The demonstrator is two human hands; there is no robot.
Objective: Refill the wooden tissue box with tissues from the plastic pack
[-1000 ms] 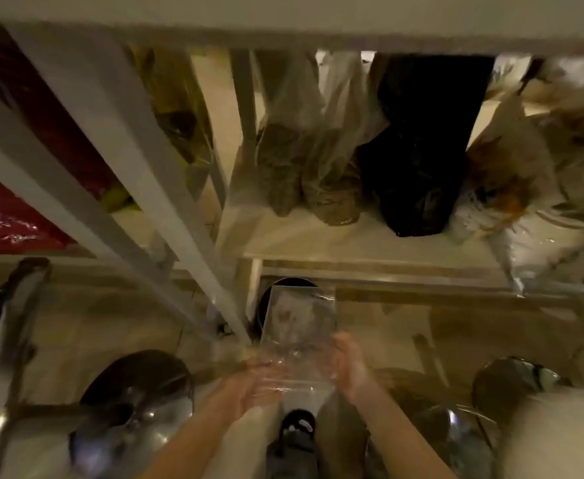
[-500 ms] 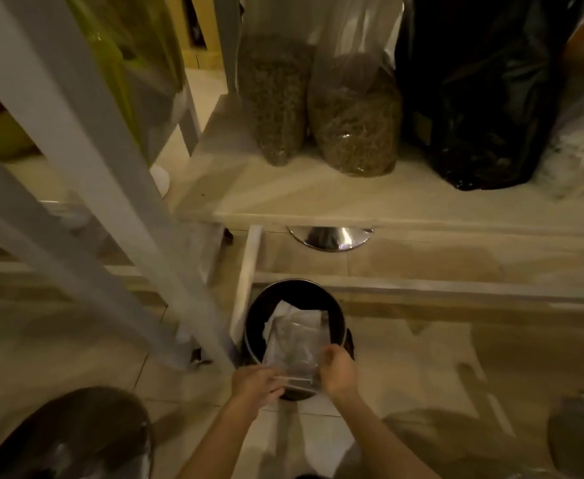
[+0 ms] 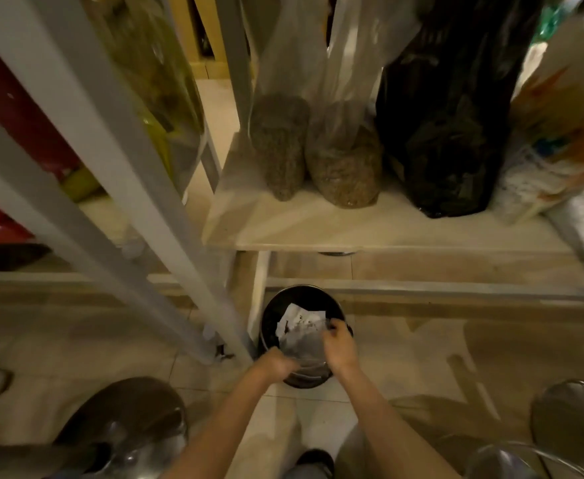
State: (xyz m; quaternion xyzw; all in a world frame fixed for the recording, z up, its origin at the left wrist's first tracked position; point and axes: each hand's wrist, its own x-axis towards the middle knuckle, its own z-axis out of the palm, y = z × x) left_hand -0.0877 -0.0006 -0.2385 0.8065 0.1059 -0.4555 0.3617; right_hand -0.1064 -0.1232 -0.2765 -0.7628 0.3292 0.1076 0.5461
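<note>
Black bin point(image 3: 337, 307) stands on tiled floor point(image 3: 422, 347) under a white shelf point(image 3: 387, 229).

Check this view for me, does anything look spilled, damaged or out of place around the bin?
Nothing looks spilled or broken. Both hands, left hand and right hand, hold a clear plastic wrapper over the open black bin, with white paper already inside. The wooden tissue box is not in view.

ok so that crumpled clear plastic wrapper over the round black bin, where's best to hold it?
Pinch the crumpled clear plastic wrapper at its side edges from above, as the left hand and right hand do; it is limp and hangs into the round black bin.
</note>
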